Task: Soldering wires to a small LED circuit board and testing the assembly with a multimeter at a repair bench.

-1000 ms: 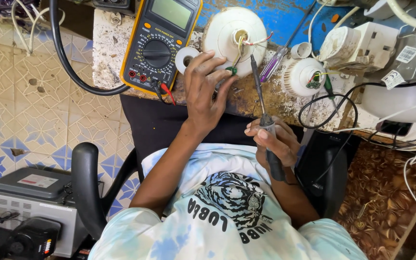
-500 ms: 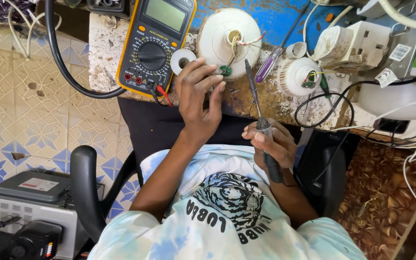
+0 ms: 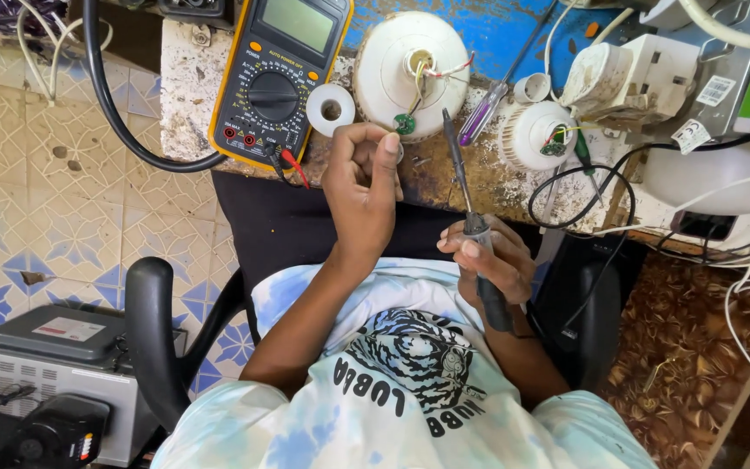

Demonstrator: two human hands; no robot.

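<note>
Your right hand (image 3: 490, 260) grips the iron (image 3: 466, 208); left fingers (image 3: 375, 161) pinch something small at centre frame; a slip could burn them

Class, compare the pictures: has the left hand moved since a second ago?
Yes. The left hand has lifted off the white lamp base and drawn back toward the body, away from the multimeter.

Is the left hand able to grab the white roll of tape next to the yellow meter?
Probably yes. The left hand is raised just below the white tape roll, with only bare bench between them. Its fingers seem pinched on something small, which it might need to put down first.
</note>
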